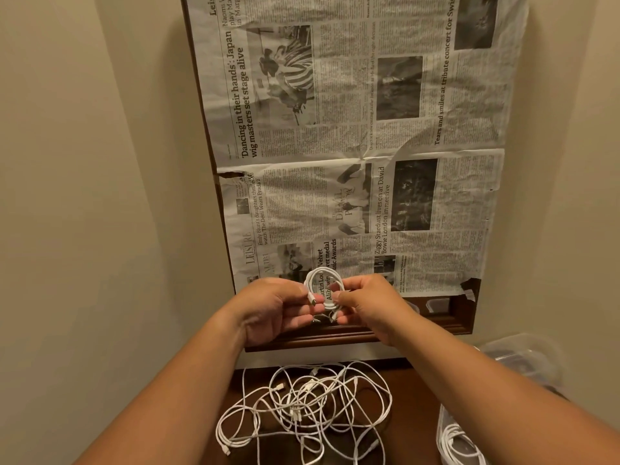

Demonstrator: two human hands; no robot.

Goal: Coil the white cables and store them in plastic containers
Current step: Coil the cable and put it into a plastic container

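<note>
While both grips (278,310) (369,303) pinch, cable coil (323,270) between

Dim warm indoor light, soft shadows, wide-angle bending at edges, slight blur.

Bare left grip (280,310), bare right grip (367,305), bare forearms (188,391)

Behind the right hand (365,303), newspaper (352,146) covers a dark wooden frame (335,334) (paper torn at one lower corner) against beige walls (100,162), brown tabletop (412,397) below it.
</note>
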